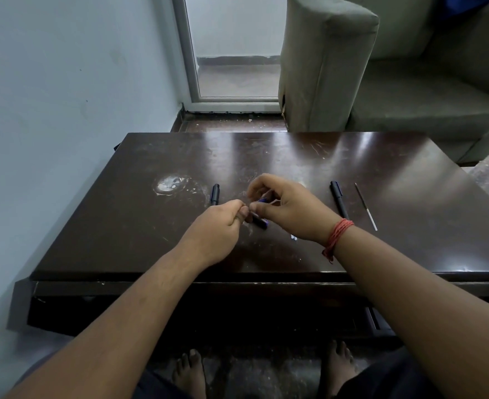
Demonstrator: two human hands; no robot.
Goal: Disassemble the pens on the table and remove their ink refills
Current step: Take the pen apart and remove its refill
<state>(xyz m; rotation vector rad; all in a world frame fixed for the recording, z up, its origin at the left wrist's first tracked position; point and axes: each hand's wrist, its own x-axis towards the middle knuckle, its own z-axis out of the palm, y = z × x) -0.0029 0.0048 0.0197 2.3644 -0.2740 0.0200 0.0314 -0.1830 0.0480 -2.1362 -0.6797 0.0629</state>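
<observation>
Both hands meet over the middle of the dark wooden table (122, 226). My left hand (217, 231) pinches one end of a dark blue pen (260, 221). My right hand (286, 208), with a red thread on the wrist, grips the same pen at its blue far part. A black pen cap (215, 194) lies to the left of the hands. To the right, a black pen barrel (338, 201) lies on the table, partly behind my right wrist. A thin ink refill (366, 206) lies further right.
A white worn patch (169, 184) marks the tabletop at left. A grey sofa (381, 82) stands behind the table at right, a glass door (234, 53) behind it. A wall (64, 82) runs along the left. My bare feet (190, 372) are under the table.
</observation>
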